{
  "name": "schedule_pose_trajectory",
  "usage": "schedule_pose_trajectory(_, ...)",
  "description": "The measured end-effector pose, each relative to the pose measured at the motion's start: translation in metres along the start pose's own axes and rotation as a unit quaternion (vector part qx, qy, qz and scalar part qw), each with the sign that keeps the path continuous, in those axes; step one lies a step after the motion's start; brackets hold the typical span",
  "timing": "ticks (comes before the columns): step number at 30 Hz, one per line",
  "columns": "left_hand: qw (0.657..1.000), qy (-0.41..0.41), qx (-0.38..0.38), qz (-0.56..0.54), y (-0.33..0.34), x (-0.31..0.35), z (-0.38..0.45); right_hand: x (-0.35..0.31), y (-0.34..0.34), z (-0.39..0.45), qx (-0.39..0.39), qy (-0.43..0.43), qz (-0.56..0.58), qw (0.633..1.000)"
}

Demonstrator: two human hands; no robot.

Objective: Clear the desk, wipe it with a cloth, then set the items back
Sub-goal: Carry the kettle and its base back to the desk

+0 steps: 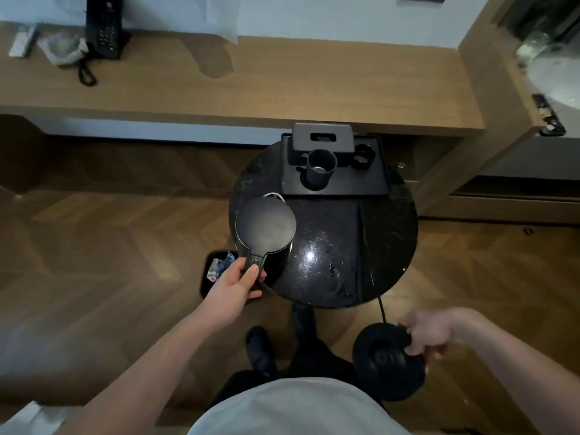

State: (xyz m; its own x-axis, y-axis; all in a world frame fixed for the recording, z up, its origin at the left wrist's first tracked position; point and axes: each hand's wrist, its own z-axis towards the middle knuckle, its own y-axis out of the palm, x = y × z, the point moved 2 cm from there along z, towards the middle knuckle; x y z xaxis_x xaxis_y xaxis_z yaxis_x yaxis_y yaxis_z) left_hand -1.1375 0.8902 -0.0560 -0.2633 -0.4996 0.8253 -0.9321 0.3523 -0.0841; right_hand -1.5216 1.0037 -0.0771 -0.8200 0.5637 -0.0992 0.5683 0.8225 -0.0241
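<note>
Over the round black table point(345, 246), glossy and speckled with droplets, the left hand point(233, 285) grips the kettle point(265, 229) by its handle at the table's left edge. The right hand point(431, 332) pinches the rim of the round kettle base point(387, 361), held off the table's near side above the herringbone wood floor point(94, 246). At the table's far side sits 1 black tray point(335, 186) carrying a dark mug point(318, 167). Beyond the table runs the wooden desk point(282, 86), with a crumpled cloth point(64, 48) beside a black telephone point(105, 28) at its far-left end.
</note>
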Motion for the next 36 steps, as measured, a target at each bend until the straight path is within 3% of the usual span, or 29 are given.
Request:
schedule_pose_trajectory(8, 1.0, 0.004, -0.024, 0.019, 0.015, -0.002, -0.015, 0.069, -0.004, -0.007, 0.019, 0.14, -0.157, 0.978)
schedule_pose_trajectory(13, 1.0, 0.018, -0.017, 0.014, 0.045, 0.005, -0.012, 0.128, -0.041, -0.004, 0.075, 0.221, -0.146, 0.961)
schedule_pose_trajectory(18, 1.0, 0.029, 0.0, 0.006, 0.101, 0.013, -0.001, 0.18, -0.077, 0.002, 0.216, 0.191, -0.019, 0.957)
schedule_pose_trajectory(24, 0.999, 0.036, -0.001, -0.007, 0.177, 0.024, 0.017, 0.223, -0.124, -0.033, 0.408, 0.16, 0.045, 0.898)
schedule_pose_trajectory(31, 1.0, 0.031, 0.0, 0.001, 0.229, 0.031, 0.039, 0.255, -0.153, -0.038, 0.436, 0.146, 0.065, 0.885)
schedule_pose_trajectory(34, 1.0, 0.017, 0.014, -0.009, 0.233, 0.028, 0.047, 0.232, -0.15, -0.024, 0.428, 0.087, 0.094, 0.895)
schedule_pose_trajectory(36, 1.0, 0.008, 0.023, -0.011, 0.233, 0.025, 0.049, 0.203, -0.145, -0.008, 0.411, 0.022, 0.172, 0.895)
